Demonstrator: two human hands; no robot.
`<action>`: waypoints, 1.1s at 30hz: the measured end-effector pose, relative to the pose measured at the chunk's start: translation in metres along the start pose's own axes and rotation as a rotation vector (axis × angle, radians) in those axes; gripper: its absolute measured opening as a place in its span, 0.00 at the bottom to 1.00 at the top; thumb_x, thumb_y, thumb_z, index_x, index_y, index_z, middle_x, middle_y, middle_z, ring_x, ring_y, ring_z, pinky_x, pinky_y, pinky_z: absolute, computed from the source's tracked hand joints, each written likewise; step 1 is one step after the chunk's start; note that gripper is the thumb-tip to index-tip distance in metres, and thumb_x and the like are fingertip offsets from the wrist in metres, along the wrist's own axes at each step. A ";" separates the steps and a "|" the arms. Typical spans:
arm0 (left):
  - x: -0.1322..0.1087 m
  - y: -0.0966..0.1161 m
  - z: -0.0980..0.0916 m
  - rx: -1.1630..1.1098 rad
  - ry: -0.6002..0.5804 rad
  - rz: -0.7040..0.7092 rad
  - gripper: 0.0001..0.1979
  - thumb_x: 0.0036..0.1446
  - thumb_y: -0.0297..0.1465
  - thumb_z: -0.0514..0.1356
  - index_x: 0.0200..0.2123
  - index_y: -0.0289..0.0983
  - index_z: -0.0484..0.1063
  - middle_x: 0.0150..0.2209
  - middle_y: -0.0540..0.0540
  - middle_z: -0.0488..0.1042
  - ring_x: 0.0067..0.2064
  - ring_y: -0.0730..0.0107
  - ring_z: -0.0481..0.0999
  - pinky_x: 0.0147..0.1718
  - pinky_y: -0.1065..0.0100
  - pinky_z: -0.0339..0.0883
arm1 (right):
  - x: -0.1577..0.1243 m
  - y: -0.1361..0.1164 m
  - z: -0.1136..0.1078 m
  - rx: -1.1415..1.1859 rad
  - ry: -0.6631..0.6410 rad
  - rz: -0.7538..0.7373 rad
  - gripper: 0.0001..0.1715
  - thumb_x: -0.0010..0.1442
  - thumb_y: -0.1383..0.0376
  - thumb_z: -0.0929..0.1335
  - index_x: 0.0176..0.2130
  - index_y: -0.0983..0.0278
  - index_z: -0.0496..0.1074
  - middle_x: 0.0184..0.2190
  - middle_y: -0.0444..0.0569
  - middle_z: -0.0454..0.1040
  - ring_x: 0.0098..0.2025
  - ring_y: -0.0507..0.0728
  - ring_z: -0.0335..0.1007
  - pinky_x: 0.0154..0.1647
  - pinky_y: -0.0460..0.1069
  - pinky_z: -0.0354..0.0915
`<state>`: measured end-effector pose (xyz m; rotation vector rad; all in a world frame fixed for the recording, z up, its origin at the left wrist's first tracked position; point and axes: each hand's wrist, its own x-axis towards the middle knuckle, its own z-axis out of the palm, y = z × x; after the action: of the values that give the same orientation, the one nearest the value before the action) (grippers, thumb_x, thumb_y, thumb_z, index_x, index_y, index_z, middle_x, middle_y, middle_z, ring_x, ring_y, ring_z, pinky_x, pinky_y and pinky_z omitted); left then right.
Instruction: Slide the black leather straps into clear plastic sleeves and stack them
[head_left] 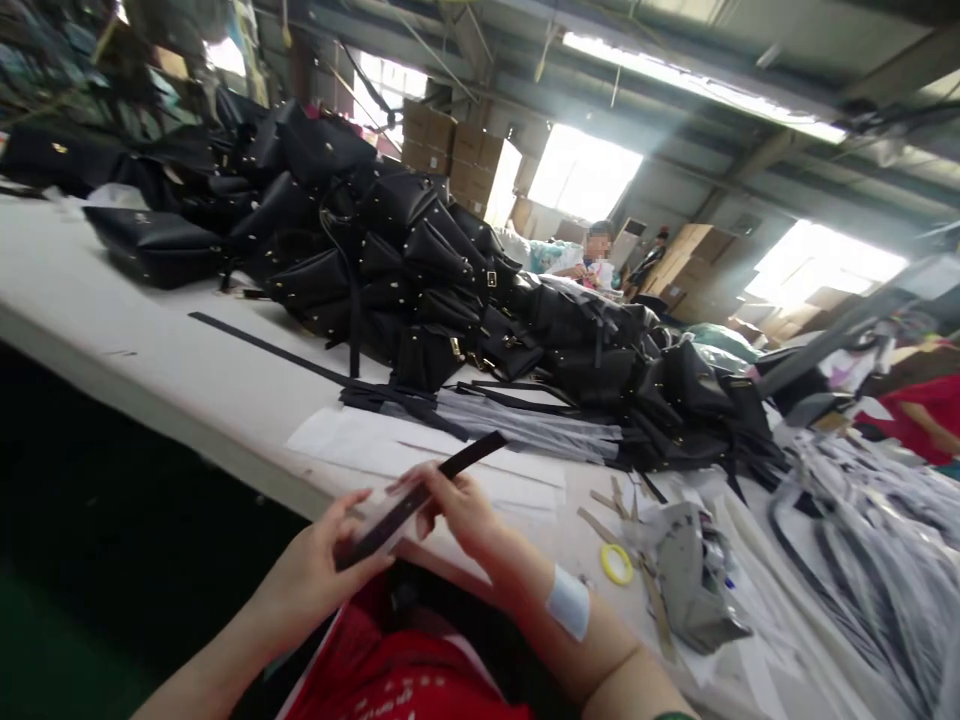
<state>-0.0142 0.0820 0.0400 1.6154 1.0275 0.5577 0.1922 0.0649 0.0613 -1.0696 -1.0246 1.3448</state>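
Note:
Just off the front edge of the table, a black strap (390,522) is held between both hands, slanting up to the right. My left hand (341,550) grips its lower end, thumb below and fingers above. Farther along it, my right hand (450,505) pinches the strap, and the free end sticks out past the fingers. Something thin and whitish, perhaps clear wrapping, lies along the strap; I cannot make out exactly what it is. Beyond the hands, white paper sheets (337,440) lie on the table, with a bundle of black straps in clear plastic (532,425) behind them.
Black handbags (420,250) are heaped along the white table (247,370). To the right are a yellow tape roll (616,564), a grey container (686,580) and many plastic-wrapped strips (862,540). Another person (589,262) sits behind the heap; a red sleeve (919,410) shows far right.

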 end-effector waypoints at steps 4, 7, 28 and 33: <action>0.028 -0.028 -0.010 0.308 -0.117 0.021 0.15 0.47 0.39 0.64 0.39 0.42 0.78 0.41 0.47 0.84 0.46 0.49 0.81 0.47 0.60 0.73 | -0.018 -0.066 -0.113 0.051 0.498 -0.305 0.18 0.58 0.50 0.72 0.36 0.62 0.75 0.35 0.54 0.81 0.14 0.45 0.58 0.13 0.44 0.50; 0.064 -0.020 -0.031 0.570 0.061 0.015 0.12 0.51 0.37 0.58 0.36 0.41 0.79 0.37 0.45 0.83 0.43 0.47 0.82 0.44 0.58 0.74 | -0.031 -0.100 -0.198 0.056 0.724 -0.409 0.19 0.53 0.52 0.75 0.35 0.65 0.74 0.33 0.53 0.81 0.15 0.44 0.60 0.14 0.41 0.55; 0.218 0.045 0.258 1.066 -0.342 0.929 0.12 0.60 0.21 0.56 0.43 0.30 0.78 0.44 0.35 0.79 0.51 0.56 0.75 0.58 0.56 0.60 | -0.124 0.002 -0.275 -0.218 1.158 -0.171 0.23 0.52 0.53 0.73 0.43 0.65 0.75 0.42 0.51 0.79 0.30 0.50 0.71 0.30 0.46 0.64; 0.222 0.045 0.276 1.020 -0.352 0.870 0.12 0.57 0.18 0.55 0.34 0.28 0.80 0.36 0.32 0.81 0.43 0.57 0.79 0.60 0.54 0.57 | -0.136 0.005 -0.264 -0.170 1.165 -0.177 0.22 0.52 0.53 0.74 0.42 0.64 0.76 0.38 0.50 0.80 0.30 0.51 0.71 0.31 0.47 0.65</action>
<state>0.3336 0.1200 -0.0336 2.9730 0.2476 0.2534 0.4498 -0.0704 0.0038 -1.5408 -0.3204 0.3166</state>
